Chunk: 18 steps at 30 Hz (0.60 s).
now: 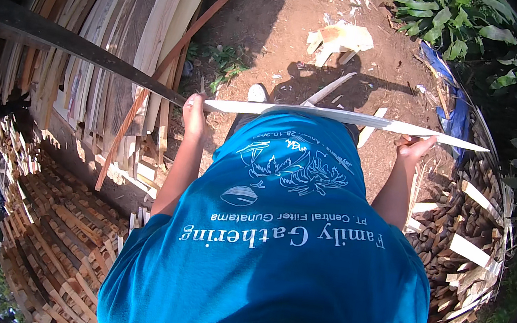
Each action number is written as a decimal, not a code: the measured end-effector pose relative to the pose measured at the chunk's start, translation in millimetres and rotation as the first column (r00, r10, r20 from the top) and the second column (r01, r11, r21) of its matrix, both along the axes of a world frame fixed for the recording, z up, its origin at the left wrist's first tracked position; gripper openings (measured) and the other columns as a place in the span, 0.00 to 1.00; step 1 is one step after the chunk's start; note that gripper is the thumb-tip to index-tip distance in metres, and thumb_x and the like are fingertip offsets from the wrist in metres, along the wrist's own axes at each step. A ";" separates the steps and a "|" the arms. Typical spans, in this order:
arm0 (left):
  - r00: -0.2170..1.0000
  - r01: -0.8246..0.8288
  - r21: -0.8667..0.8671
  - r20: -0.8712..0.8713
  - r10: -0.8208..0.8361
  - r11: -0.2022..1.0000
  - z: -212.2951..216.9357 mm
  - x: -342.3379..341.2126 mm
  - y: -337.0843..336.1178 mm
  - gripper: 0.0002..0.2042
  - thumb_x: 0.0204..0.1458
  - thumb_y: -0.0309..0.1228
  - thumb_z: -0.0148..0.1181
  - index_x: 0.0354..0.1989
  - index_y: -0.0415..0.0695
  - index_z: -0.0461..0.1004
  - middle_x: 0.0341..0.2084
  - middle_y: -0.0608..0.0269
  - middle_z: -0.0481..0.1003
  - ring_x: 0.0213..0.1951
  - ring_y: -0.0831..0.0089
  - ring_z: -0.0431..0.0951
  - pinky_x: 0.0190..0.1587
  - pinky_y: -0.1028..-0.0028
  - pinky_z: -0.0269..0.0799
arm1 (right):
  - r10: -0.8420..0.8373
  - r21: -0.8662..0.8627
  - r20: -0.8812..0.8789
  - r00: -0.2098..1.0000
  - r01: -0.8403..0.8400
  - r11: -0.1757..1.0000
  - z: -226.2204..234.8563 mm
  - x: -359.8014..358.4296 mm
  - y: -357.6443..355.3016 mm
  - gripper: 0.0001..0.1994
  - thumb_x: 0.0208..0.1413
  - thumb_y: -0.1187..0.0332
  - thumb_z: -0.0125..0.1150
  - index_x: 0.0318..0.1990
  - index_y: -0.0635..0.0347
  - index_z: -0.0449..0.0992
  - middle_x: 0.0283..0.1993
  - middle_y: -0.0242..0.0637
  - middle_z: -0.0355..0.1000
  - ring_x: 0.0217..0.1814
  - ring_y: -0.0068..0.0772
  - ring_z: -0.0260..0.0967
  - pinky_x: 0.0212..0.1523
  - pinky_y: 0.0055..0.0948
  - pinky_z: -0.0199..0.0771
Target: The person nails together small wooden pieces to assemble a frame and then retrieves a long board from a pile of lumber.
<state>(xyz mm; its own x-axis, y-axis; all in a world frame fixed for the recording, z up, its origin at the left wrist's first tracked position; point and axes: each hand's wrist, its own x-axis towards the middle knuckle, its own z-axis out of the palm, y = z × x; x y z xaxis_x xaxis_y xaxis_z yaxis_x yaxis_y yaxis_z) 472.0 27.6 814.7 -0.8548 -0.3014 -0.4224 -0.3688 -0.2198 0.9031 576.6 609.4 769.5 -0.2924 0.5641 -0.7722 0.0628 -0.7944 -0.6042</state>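
Note:
A long pale wooden strip (341, 115) lies crosswise in front of my waist, its pointed end off to the right. My left hand (194, 115) is closed at the strip's left end, thumb on top. Close to the right end, my right hand (416, 147) holds the strip from the near side with bent fingers. Its fingers are partly hidden by the wood. Beyond the strip, a narrow piece of wood (330, 89) slants along the ground.
A dark beam (85, 50) reaches in from the left, almost to my left hand. Tall boards (159, 26) lean behind it. Stacked wood pieces (62, 234) fill the lower left, and bundled sticks (456, 231) the right. Pale wood (344, 38) sits on the dirt ahead.

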 end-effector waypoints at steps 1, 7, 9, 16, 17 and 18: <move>0.997 -0.022 -0.075 0.070 0.027 0.997 -5.6 -11.1 -29.1 0.06 0.59 0.30 0.56 0.30 0.45 0.74 0.29 0.71 0.73 0.36 0.80 0.70 0.42 0.75 0.64 | 0.000 -0.017 -0.005 1.000 0.000 1.000 0.4 -5.9 -24.9 0.41 0.53 0.19 0.36 0.44 0.53 0.66 0.30 0.35 0.68 0.16 0.24 0.53 0.15 0.20 0.45; 1.000 0.014 0.008 0.027 -0.015 1.000 -13.1 -73.8 -111.8 0.06 0.59 0.28 0.56 0.29 0.43 0.73 0.26 0.72 0.71 0.31 0.81 0.68 0.38 0.76 0.64 | 0.037 0.060 0.069 0.997 -0.041 0.997 22.3 -24.6 -128.8 0.48 0.52 0.17 0.31 0.57 0.56 0.61 0.34 0.31 0.62 0.17 0.20 0.50 0.13 0.21 0.43; 0.997 -0.025 0.022 0.072 0.023 0.999 6.4 -98.4 -121.2 0.08 0.60 0.28 0.57 0.27 0.46 0.71 0.24 0.74 0.68 0.30 0.83 0.67 0.35 0.78 0.62 | 0.003 0.098 0.124 0.992 -0.015 0.995 16.9 -38.6 -147.4 0.53 0.50 0.16 0.28 0.57 0.63 0.61 0.30 0.31 0.60 0.16 0.19 0.48 0.12 0.21 0.42; 0.988 0.136 -0.016 0.071 -0.134 0.991 -8.1 -158.8 -169.1 0.11 0.62 0.32 0.57 0.27 0.49 0.67 0.29 0.75 0.66 0.34 0.83 0.65 0.38 0.77 0.62 | -0.044 0.090 0.143 0.989 0.032 0.995 -1.1 -75.3 -189.0 0.50 0.47 0.14 0.30 0.47 0.61 0.63 0.27 0.29 0.59 0.15 0.18 0.48 0.11 0.22 0.40; 0.988 0.133 -0.039 0.079 -0.130 0.990 -15.9 -167.3 -169.2 0.11 0.63 0.34 0.57 0.27 0.49 0.66 0.29 0.75 0.65 0.34 0.83 0.64 0.39 0.77 0.61 | -0.066 0.090 0.135 0.989 0.054 0.994 -5.5 -81.4 -192.4 0.48 0.48 0.15 0.30 0.44 0.58 0.63 0.26 0.28 0.58 0.15 0.18 0.48 0.11 0.21 0.40; 0.988 0.133 -0.063 0.086 -0.128 0.989 -23.8 -177.7 -167.1 0.12 0.64 0.35 0.57 0.27 0.50 0.66 0.29 0.76 0.65 0.34 0.83 0.64 0.39 0.77 0.61 | -0.090 0.099 0.117 0.989 0.078 0.992 -18.5 -82.3 -193.3 0.44 0.49 0.15 0.32 0.38 0.53 0.62 0.23 0.27 0.57 0.14 0.19 0.48 0.11 0.21 0.39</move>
<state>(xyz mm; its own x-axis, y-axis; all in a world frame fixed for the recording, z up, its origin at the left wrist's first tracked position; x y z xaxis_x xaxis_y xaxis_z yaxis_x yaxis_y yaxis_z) 294.2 -139.5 790.9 -0.8521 -0.2201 -0.4748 -0.4636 -0.1035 0.8800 494.3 416.1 751.0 -0.1485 0.6540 -0.7417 0.0755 -0.7404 -0.6679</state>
